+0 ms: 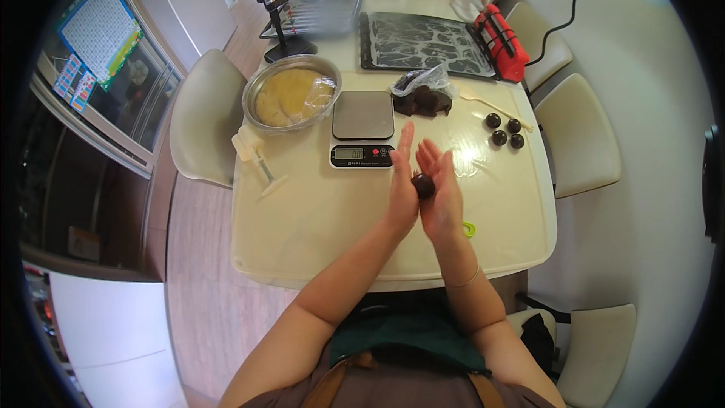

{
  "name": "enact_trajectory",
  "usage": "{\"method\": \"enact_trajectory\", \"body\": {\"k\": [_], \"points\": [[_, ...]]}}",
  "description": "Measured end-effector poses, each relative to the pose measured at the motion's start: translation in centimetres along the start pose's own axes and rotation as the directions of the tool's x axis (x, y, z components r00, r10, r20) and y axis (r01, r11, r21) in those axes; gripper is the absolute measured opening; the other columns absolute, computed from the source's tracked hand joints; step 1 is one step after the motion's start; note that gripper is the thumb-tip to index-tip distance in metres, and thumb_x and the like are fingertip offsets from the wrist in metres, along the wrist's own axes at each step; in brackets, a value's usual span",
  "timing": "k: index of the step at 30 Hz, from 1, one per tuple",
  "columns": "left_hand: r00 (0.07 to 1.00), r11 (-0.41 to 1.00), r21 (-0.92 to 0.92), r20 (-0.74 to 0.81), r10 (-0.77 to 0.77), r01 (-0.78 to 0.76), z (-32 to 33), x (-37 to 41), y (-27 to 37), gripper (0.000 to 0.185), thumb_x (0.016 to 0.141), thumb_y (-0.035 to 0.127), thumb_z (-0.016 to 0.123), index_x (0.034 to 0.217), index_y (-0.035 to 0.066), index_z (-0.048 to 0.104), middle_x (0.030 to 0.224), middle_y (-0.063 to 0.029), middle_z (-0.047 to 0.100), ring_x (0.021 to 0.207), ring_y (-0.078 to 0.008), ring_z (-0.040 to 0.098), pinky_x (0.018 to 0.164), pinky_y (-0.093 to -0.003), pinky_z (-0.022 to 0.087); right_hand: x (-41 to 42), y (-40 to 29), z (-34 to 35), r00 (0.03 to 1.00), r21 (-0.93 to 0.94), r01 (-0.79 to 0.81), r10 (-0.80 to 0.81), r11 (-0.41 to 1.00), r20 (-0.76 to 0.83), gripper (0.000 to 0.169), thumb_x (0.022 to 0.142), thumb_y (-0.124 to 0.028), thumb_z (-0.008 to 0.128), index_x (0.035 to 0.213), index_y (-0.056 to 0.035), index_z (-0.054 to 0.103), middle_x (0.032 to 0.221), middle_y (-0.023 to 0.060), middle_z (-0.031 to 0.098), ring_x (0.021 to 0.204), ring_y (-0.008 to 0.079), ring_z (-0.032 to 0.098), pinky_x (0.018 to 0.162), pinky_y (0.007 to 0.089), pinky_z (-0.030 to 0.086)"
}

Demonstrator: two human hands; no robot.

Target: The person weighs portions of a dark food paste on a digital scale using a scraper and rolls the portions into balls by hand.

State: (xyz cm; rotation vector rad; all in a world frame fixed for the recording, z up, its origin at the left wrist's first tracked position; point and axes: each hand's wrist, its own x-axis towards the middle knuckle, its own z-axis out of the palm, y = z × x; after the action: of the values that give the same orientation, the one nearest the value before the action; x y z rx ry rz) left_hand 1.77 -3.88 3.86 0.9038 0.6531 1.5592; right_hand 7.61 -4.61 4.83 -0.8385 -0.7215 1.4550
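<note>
A dark, glossy ball of paste (423, 186) sits between my palms. My left hand (403, 192) presses on it from one side with the fingers straight, and my right hand (443, 195) cups it from the other. Just beyond my left fingers is a kitchen scale (363, 116) with a bare metal plate and a lit display. Behind the scale's right side lies a lump of dark paste (422, 103), partly covered by a clear plastic bag (433, 79). Several finished-looking dark balls (499, 137) are grouped on the table to the right.
A metal bowl of yellow dough (291, 96) under plastic film stands left of the scale. A plunger-type mould (257, 161) lies near it. Farther back are a phone stand (283, 48), baking trays (425, 42) and a red device (501, 45). A green-handled object (468, 229) is partly hidden by my right wrist.
</note>
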Motion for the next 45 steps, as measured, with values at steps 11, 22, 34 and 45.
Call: {"method": "enact_trajectory", "body": {"k": [11,22,34,45], "points": [[0.98,0.988,0.056,0.146,0.132,-0.142,-0.6,-0.1,-2.1,0.073,0.1,0.056,0.017,0.151,0.003,0.016,0.157,-0.0112,0.019,0.146,-0.024,0.012,0.117,-0.0357,0.009,1.9,1.1,-2.5,0.992,-0.168,0.012,-0.032,0.986,-0.122,0.064,0.102,-0.046,0.036,0.145,0.0006,0.03,0.151,0.0157,0.031,0.142,0.0243,0.026,0.115,0.0396,0.019],[0.961,0.967,0.192,0.248,0.12,-0.17,-1.2,0.2,-3.9,0.063,0.104,0.044,0.021,0.152,0.004,0.012,0.158,-0.0109,0.014,0.146,-0.0237,0.012,0.118,-0.0358,0.011,4.1,-2.7,-0.9,0.996,-0.047,0.064,-0.067,0.997,-0.051,0.067,0.101,-0.051,0.029,0.146,-0.0013,0.028,0.152,0.0164,0.028,0.143,0.025,0.023,0.115,0.0397,0.017],[0.956,0.939,0.196,0.139,0.258,-0.282,-0.6,2.0,1.4,0.066,0.103,0.045,0.022,0.152,0.003,0.008,0.16,-0.0096,0.007,0.147,-0.0234,0.006,0.118,-0.0379,0.003,5.6,1.5,-1.5,0.982,-0.125,-0.047,0.069,0.991,0.176,0.058,0.102,-0.041,0.037,0.142,0.0008,0.037,0.141,0.012,0.045,0.128,0.0212,0.044,0.107,0.0326,0.032],[0.726,0.173,0.707,0.646,0.236,-0.685,-0.3,1.6,-0.9,0.064,0.097,0.038,0.044,0.144,-0.003,0.033,0.153,-0.0184,0.028,0.144,-0.035,0.02,0.116,-0.0515,0.009,7.1,-0.2,-4.5,0.875,0.374,-0.282,0.077,0.884,0.478,0.071,0.1,-0.055,0.021,0.15,-0.0051,0.021,0.155,0.014,0.025,0.142,0.032,0.026,0.115,0.0444,0.022]]}}
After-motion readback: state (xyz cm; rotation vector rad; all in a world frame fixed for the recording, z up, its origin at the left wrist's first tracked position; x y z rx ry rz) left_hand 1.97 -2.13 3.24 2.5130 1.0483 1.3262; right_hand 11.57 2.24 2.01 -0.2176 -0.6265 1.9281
